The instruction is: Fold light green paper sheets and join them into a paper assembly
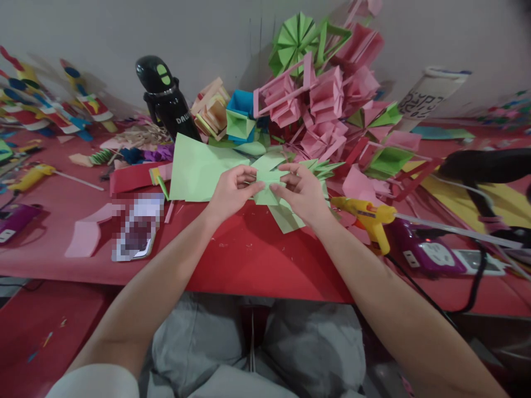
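Observation:
My left hand (pixel 232 190) and my right hand (pixel 302 190) meet over the red table (pixel 249 260), both pinched on a small folded light-green paper piece (pixel 267 185). The fingers of each hand are closed on its edges, left and right. Under and behind the piece lie flat light-green paper sheets (pixel 199 171). A few pointed green folded pieces (pixel 323 166) sit just beyond my right hand.
A heap of pink, green and blue folded paper shapes (pixel 323 105) fills the back. A black bottle (pixel 166 99) stands back left. A yellow glue gun (pixel 367 215) and purple power strip (pixel 427 254) lie right. A phone (pixel 136 229) and pink paper (pixel 85 235) lie left.

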Motion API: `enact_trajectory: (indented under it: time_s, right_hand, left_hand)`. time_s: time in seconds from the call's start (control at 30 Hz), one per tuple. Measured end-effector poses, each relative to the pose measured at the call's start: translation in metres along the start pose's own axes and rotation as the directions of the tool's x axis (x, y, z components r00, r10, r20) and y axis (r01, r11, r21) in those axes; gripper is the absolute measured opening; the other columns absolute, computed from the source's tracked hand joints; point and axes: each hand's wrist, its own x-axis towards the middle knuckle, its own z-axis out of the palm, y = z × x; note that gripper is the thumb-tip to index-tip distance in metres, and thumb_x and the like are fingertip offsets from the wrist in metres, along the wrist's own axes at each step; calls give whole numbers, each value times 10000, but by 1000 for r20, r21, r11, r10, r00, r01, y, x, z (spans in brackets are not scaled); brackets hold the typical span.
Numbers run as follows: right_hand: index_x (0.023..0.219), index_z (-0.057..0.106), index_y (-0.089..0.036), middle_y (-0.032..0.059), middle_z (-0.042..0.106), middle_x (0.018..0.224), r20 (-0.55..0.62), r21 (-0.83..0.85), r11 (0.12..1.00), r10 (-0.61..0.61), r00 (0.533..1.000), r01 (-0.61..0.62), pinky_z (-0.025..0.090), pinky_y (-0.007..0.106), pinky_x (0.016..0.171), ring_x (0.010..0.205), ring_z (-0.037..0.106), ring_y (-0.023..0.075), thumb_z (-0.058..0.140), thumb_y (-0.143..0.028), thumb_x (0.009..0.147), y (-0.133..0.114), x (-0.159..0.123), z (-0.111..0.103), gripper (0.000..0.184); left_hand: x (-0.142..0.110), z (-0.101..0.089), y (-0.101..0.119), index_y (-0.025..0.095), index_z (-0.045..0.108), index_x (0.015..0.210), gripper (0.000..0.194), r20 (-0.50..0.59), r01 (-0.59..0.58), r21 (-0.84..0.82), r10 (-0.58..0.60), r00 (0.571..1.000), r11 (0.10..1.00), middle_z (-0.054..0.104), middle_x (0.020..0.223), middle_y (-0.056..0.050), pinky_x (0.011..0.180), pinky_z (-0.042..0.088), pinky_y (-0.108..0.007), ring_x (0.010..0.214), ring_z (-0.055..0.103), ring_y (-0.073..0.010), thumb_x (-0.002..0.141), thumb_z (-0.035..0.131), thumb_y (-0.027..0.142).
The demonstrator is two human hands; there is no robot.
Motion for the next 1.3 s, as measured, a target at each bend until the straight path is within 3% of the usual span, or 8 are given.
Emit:
enact_trajectory:
  time_s: [0.1,0.17,0.27,0.37,0.77,1.1,1.2,1.3]
  right_hand:
    - [1089,577,-222,-27,580,773,30,10,1000,4,1000,-5,397,269,557,634,497,109,860,-499,656,-2,0,1,587]
    - [974,598,-214,-21,568,748,56,17,1000,24,998,-25,403,274,576,651,501,118,847,-558,667,-2,-1,3,524]
    - [696,506,-212,-38,446,628,82,-37,998,54,995,-51,336,274,548,589,409,104,740,-635,774,-3,-2,3,490]
    - [596,408,-214,-52,329,568,77,-126,992,20,997,-10,240,279,519,551,293,93,680,-662,819,-4,-3,3,570]
    - [601,404,-217,-56,312,564,76,-241,967,-68,995,85,225,288,530,555,275,97,681,-599,836,-6,-4,2,528]
    - [600,398,-220,-52,325,555,71,-231,965,-112,991,125,222,292,516,545,276,97,688,-581,832,-7,-4,4,517]
    - [589,395,-219,-55,304,556,57,-209,971,-103,993,113,224,293,516,547,263,95,689,-574,834,-8,-4,5,522]
    - [719,472,-228,-54,409,609,16,-88,993,-74,997,75,290,282,531,566,348,98,745,-563,782,-6,-4,6,437]
  left_hand:
    - [2,0,-2,145,666,951,364,-25,0,-14,0,1000,1000,679,787,-31,689,553,-284,724,661,-151,691,846,325]
    - [2,0,-3,143,677,969,381,-25,-2,-27,1,1000,1000,674,759,-23,688,552,-288,699,650,-145,685,848,329]
    - [1,0,-2,149,691,984,382,-10,-16,-24,16,1000,1000,666,737,-13,686,545,-286,677,631,-134,682,849,322]
    - [0,0,1,152,696,963,359,-5,-17,-25,17,1000,1000,652,725,-6,672,528,-279,664,609,-125,679,846,313]
    - [3,3,-2,166,701,910,314,18,90,-161,-88,996,983,575,717,21,611,454,-240,656,543,-97,634,824,251]
    - [1,4,1,162,706,940,222,14,-18,-76,19,1000,997,580,670,16,592,450,-252,610,540,-102,746,750,260]
    - [0,3,2,179,635,992,253,19,-49,-55,50,999,997,559,669,32,568,424,-240,590,518,-92,780,742,265]
    - [-1,2,0,224,516,996,307,-3,-98,-59,98,995,993,536,691,53,534,384,-229,556,476,-80,806,744,302]
